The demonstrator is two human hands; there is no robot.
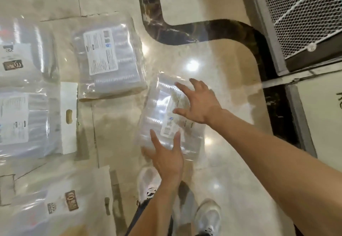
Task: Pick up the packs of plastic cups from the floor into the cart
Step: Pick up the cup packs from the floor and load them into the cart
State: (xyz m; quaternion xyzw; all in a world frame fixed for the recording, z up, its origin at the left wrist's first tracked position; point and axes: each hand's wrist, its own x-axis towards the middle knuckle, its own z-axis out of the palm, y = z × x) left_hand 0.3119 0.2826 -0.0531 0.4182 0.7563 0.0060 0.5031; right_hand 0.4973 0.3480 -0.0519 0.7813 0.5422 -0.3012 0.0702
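Below, both hands, left [166,159] and right [199,102], spread with fingers apart over a cup pack [166,113] left of the cart [303,23]; light, slippery film, best gripped at opposite ends.

So the pack of cups [166,113] nearest the cart [303,17] is a clear plastic bag with rows of stacked clear cups showing through and a white printed label on its upper face. It sits tilted, one end closer to the cart's mesh side, and blur makes it hard to tell if it's flat on the floor. Just beyond it, further from the cart, another pack [109,58] lies flat, label up, same ribbed stacks inside. Well away from the cart there are three more: one with a brown logo [20,50], one with a white hang-tab header [37,121], and a blurry one [55,204] nearest the camera.
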